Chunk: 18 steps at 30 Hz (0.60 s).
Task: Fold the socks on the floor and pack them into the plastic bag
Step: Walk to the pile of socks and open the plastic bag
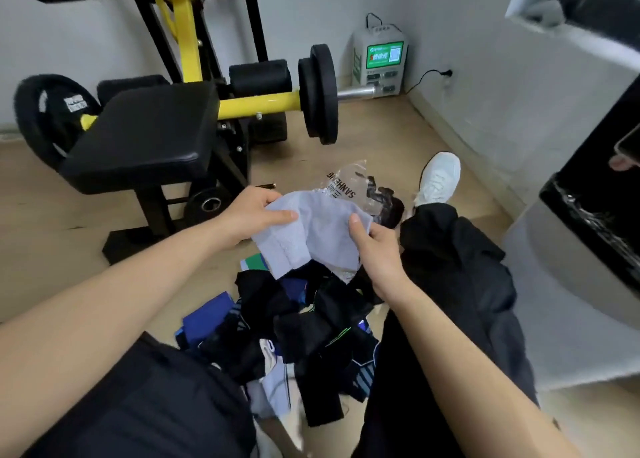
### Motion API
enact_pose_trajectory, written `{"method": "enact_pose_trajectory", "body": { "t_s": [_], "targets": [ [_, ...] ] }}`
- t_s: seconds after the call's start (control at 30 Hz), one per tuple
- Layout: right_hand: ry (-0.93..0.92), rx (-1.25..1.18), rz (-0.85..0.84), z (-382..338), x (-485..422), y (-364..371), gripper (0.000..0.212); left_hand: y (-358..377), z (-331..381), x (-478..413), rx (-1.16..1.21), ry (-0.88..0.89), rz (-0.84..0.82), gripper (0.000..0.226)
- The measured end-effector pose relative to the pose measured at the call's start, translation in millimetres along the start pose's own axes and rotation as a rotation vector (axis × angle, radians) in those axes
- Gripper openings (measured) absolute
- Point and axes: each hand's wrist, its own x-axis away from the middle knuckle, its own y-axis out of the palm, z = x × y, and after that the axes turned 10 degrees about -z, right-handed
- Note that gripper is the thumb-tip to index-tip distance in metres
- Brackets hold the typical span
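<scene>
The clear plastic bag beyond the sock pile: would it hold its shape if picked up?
Probably not: the plastic bag lies crumpled, so it looks thin and floppy. Dark socks seem to be inside, so it would likely sag there. On the smooth floor it might slide if pushed.

This looks like a small gym or workout room. A black-and-yellow weight machine (183, 32) with a padded seat (145, 135) stands against plain pale walls (311, 7). Its yellow bar is loaded with black weight plates (320, 92), another large plate (45, 111) is mounted on its other end, and a small plate (207, 203) lies by its base. The floor (52, 222) is light wood-look. In the corner, a power-bank rental station (379, 59) is plugged into a wall socket (448, 74).
</scene>
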Motion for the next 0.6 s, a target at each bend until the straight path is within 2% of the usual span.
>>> {"method": "enact_pose_trajectory", "body": {
  "t_s": [0.13, 0.33, 0.4, 0.5, 0.57, 0.6],
  "targets": [
    [0.094, -0.046, 0.023, 39.6, 34.5, -0.4, 0.056, 17.7, -14.8, 3.1, -0.081, -0.055, -0.049, 0.028],
    [0.182, -0.108, 0.110, 66.0, 73.5, -9.1, 0.052, 38.3, -28.5, 10.7, -0.221, -0.130, -0.156, 0.029],
    [0.181, -0.139, 0.119, 67.5, 84.1, -17.1, 0.043, 39.2, -34.4, 12.4, -0.280, -0.176, -0.187, 0.036],
    [0.125, -0.090, 0.148, 62.1, 84.0, -29.8, 0.014, 33.5, -46.3, 16.2, -0.283, -0.257, -0.240, 0.036],
    [0.085, -0.034, 0.173, 59.1, 81.2, -34.2, 0.013, 32.0, -50.0, 18.9, -0.243, -0.278, -0.221, 0.028],
    [0.070, -0.006, 0.177, 59.2, 80.1, -35.8, 0.019, 33.7, -49.2, 19.9, -0.213, -0.277, -0.189, 0.025]
  ]
}}
